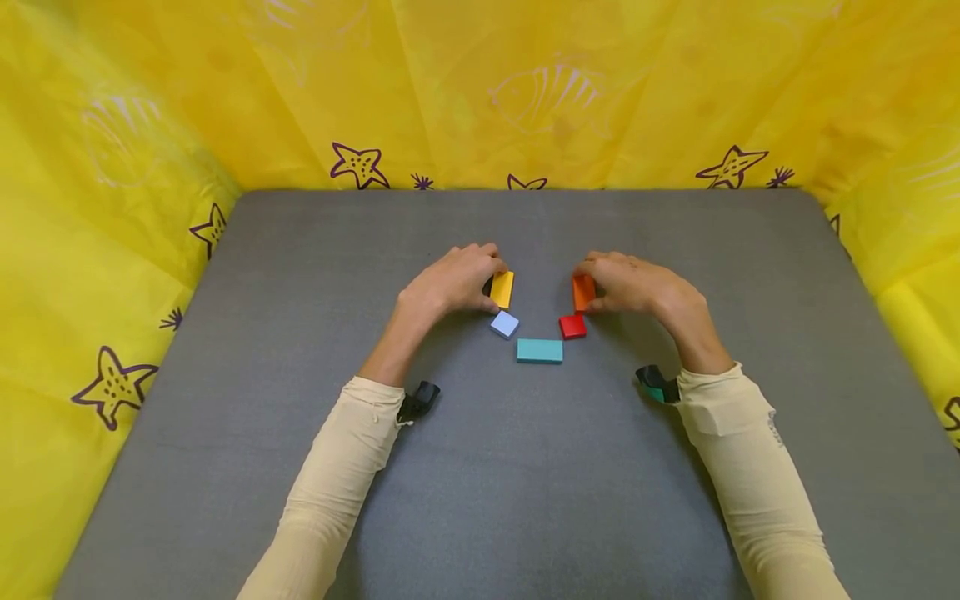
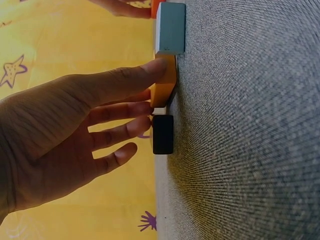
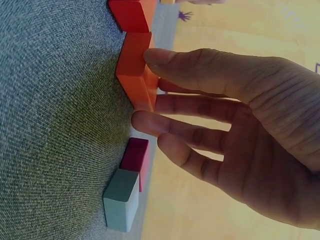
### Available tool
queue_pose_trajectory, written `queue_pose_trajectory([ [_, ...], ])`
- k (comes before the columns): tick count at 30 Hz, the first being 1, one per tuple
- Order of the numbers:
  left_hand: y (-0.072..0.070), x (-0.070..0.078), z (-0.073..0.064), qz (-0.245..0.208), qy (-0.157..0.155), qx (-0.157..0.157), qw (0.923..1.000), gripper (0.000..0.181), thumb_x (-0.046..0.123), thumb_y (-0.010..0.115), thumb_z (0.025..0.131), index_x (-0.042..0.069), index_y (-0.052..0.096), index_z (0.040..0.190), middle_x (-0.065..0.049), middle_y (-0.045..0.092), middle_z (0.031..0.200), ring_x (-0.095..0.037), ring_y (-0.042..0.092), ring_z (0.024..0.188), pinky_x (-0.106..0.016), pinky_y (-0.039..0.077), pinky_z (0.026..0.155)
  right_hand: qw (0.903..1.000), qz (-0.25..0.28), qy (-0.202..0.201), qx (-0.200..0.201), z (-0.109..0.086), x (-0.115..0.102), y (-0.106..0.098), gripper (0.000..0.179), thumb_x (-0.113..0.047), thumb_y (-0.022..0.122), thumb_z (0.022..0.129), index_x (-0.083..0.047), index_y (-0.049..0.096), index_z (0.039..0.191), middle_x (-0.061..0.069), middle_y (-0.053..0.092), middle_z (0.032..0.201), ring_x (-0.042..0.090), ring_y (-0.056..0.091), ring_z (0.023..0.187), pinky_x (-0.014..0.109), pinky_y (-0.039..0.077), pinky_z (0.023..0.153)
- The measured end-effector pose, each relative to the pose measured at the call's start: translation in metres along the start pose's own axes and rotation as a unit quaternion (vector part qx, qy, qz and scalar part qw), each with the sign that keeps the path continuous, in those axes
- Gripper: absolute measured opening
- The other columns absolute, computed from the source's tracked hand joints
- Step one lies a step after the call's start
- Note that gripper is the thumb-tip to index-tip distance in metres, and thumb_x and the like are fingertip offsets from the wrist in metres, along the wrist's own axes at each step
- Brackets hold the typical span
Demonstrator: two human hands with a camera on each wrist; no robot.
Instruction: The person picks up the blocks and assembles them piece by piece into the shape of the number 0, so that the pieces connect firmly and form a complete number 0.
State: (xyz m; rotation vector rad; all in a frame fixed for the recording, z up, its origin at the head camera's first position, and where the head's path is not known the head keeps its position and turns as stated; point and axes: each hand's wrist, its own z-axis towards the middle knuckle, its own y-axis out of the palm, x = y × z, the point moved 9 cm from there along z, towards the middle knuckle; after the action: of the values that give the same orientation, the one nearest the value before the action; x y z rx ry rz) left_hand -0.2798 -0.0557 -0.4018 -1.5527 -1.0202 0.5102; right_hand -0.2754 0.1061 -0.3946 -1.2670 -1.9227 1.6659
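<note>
My left hand [image 1: 456, 279] pinches a yellow rectangular block [image 1: 502, 289] between thumb and fingers. A black block [image 2: 163, 134] stands by its lower fingers in the left wrist view. My right hand [image 1: 626, 283] pinches an orange rectangular block [image 1: 583, 293] on the other side of a gap. A light blue square block [image 1: 505, 324] lies just below the yellow one, and a red square block [image 1: 572, 326] just below the orange one. Between and nearer to me is a teal rectangular block [image 1: 540, 351]. Together the visible blocks form a rough U shape on the table.
Near my right hand's lower fingers, a magenta block [image 3: 135, 154] and a grey-teal block [image 3: 121, 200] stand touching or nearly so. The grey table [image 1: 540, 483] is bordered by a yellow sheet [image 1: 450, 92] with starfish and fish drawings.
</note>
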Motion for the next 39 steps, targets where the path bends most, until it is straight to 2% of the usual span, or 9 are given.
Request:
queue_pose_trajectory([
  [7,0.001,-0.001,-0.001,-0.001,0.002,0.0,1.0,0.062,0.033,0.084,0.09,0.009,0.063,0.143,-0.012,0.061,0.133,-0.029,0.058,0.117,-0.048,0.047,0.108,1.0,0.003,-0.007,-0.001,0.0,-0.001,-0.001,0.035,-0.009,0.078,0.091,0.003,0.068,0.122,0.018,0.063,0.116,0.034,0.059,0.103,0.053,0.051,0.095],
  [13,-0.003,-0.007,-0.004,-0.016,0.001,0.007,0.9999,0.063,0.031,0.086,0.088,0.01,0.064,0.143,-0.012,0.059,0.134,-0.03,0.056,0.12,-0.049,0.045,0.112,0.9987,0.01,-0.029,0.04,-0.006,0.001,-0.016,0.035,0.001,0.068,0.092,0.006,0.067,0.127,0.022,0.064,0.117,0.033,0.061,0.095,0.05,0.054,0.09],
  [17,-0.009,-0.014,-0.006,-0.02,-0.009,0.019,0.9996,0.06,0.029,0.086,0.088,0.011,0.065,0.141,-0.014,0.058,0.134,-0.032,0.056,0.122,-0.052,0.044,0.112,0.9984,0.017,-0.003,0.053,-0.012,0.013,-0.025,0.041,0.0,0.065,0.095,0.007,0.063,0.135,0.026,0.063,0.127,0.036,0.063,0.101,0.053,0.053,0.093],
  [23,-0.012,-0.025,-0.008,-0.019,-0.033,0.017,0.9991,0.06,0.031,0.083,0.09,0.011,0.063,0.144,-0.016,0.058,0.137,-0.033,0.056,0.12,-0.053,0.045,0.11,0.9983,0.005,0.038,0.044,-0.022,0.032,-0.031,0.046,-0.001,0.068,0.095,0.009,0.059,0.139,0.031,0.059,0.135,0.043,0.062,0.112,0.06,0.051,0.1],
  [28,-0.012,-0.028,-0.009,-0.023,-0.043,0.021,0.9986,0.058,0.031,0.081,0.093,0.012,0.062,0.144,-0.015,0.058,0.138,-0.033,0.056,0.12,-0.054,0.045,0.11,0.9977,-0.003,0.057,0.037,-0.02,0.042,-0.028,0.046,-0.004,0.069,0.094,0.009,0.059,0.138,0.031,0.06,0.132,0.045,0.06,0.115,0.063,0.049,0.102],
  [35,-0.014,-0.028,-0.009,-0.016,-0.05,0.038,0.9979,0.055,0.033,0.076,0.097,0.011,0.061,0.145,-0.015,0.058,0.139,-0.032,0.057,0.12,-0.052,0.045,0.108,0.9977,0.005,0.055,0.039,-0.013,0.052,-0.018,0.035,-0.005,0.073,0.093,0.008,0.064,0.124,0.025,0.064,0.113,0.037,0.059,0.101,0.056,0.051,0.092],
  [39,-0.016,-0.025,-0.007,-0.013,-0.046,0.047,0.9978,0.055,0.033,0.074,0.098,0.011,0.061,0.146,-0.016,0.058,0.14,-0.033,0.057,0.122,-0.053,0.046,0.108,0.9978,0.003,0.052,0.041,-0.011,0.053,-0.014,0.032,-0.004,0.073,0.093,0.007,0.065,0.122,0.024,0.066,0.111,0.036,0.059,0.1,0.053,0.051,0.09],
])
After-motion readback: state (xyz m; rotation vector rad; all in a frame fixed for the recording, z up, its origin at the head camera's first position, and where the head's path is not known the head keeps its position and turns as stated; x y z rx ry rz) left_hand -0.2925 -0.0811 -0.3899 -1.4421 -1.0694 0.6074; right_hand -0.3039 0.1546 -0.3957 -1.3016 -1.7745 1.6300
